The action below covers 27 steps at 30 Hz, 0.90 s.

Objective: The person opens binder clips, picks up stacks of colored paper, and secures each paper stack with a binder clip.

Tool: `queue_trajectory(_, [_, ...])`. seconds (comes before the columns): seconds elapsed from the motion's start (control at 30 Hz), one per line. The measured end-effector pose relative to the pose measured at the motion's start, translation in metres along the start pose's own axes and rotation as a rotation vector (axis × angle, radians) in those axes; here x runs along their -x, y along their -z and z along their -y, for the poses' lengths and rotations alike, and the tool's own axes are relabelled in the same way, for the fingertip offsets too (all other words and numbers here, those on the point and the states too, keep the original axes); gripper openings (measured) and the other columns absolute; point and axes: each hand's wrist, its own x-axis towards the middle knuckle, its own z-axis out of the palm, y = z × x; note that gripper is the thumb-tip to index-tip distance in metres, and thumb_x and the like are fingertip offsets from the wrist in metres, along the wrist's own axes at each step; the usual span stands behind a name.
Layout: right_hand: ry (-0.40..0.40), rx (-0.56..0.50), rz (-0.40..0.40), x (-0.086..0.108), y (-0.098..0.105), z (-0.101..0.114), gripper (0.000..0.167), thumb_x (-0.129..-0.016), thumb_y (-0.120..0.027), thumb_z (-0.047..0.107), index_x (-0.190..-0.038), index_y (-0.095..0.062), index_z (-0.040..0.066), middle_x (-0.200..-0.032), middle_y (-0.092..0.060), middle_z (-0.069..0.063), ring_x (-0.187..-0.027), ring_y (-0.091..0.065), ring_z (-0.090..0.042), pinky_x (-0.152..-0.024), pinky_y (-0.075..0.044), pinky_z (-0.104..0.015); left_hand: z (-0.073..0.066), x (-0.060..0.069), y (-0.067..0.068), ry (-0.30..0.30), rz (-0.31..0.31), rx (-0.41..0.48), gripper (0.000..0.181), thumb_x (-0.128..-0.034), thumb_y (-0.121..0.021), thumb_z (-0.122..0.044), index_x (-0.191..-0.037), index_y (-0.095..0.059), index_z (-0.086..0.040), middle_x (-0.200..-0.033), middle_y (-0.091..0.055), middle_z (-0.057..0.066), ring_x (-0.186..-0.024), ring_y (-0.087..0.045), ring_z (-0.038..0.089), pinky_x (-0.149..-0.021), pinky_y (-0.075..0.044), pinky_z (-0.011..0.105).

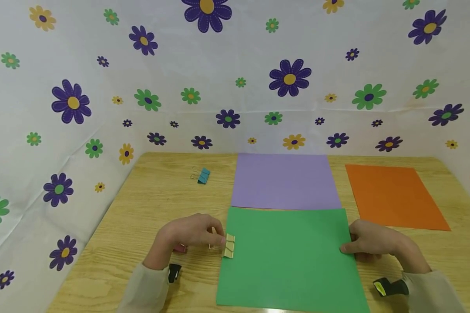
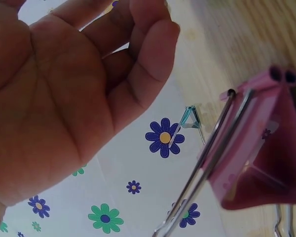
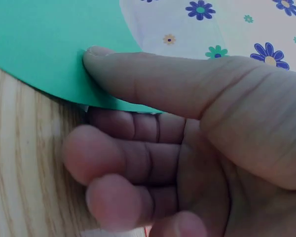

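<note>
A green sheet of paper [image 1: 290, 261] lies at the front middle, with a yellow binder clip [image 1: 229, 246] on its left edge. My left hand [image 1: 193, 230] pinches at this clip with thumb and index finger; the left wrist view shows the palm [image 2: 44, 98] and curled fingers, but not the clip. On the opposite edge, my right hand [image 1: 372, 239] holds the green sheet, thumb on top and fingers underneath. A pink binder clip [image 1: 181, 248] sits under the left wrist, mostly hidden in the head view and large in the left wrist view.
Behind the green sheet lies a purple sheet [image 1: 283, 180], and an orange sheet [image 1: 397, 195] is at the right. A blue binder clip [image 1: 204, 176] rests at the back left of the wooden table [image 1: 141, 208]. A flowered cloth [image 1: 239, 56] surrounds the far sides.
</note>
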Motion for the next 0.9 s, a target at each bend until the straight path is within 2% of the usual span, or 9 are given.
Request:
queue_trajectory(0.2, [-0.035, 0.016, -0.022, 0.0015, -0.0011, 0.0004, 0.034, -0.092, -0.071, 0.026, -0.066, -0.058, 0.007, -0.052, -0.053, 0.002, -0.044, -0.045, -0.011, -0.04, -0.032, -0.019, -0.0009, -0.0003, -0.0009, 0.018, -0.011, 0.022, 0.018, -0.097, -0.065, -0.032, -0.1, -0.07, -0.016, -0.079, -0.068, 0.0, -0.079, -0.061, 0.019, -0.07, -0.047, 0.034])
queue_trajectory(0.47, [-0.043, 0.018, -0.03, 0.0017, -0.0006, 0.0001, 0.036, -0.091, -0.072, 0.026, -0.064, -0.057, 0.007, -0.051, -0.053, 0.002, -0.042, -0.047, -0.01, -0.038, -0.033, -0.019, -0.0022, -0.0015, -0.0024, 0.034, -0.059, -0.008, 0.02, -0.0964, -0.064, -0.034, -0.1, -0.069, -0.015, -0.083, -0.066, -0.001, -0.074, -0.055, 0.015, -0.064, -0.046, 0.032])
queue_trajectory(0.9, [-0.038, 0.0, -0.016, 0.0006, -0.0002, -0.0026, 0.039, -0.093, -0.071, 0.027, -0.063, -0.053, 0.009, -0.052, -0.052, 0.001, -0.042, -0.044, -0.01, -0.038, -0.032, -0.019, -0.0024, -0.0037, -0.0054, 0.072, -0.124, 0.002, 0.024, -0.0971, -0.064, -0.034, -0.099, -0.065, -0.011, -0.076, -0.066, 0.004, -0.067, -0.055, 0.017, -0.061, -0.043, 0.031])
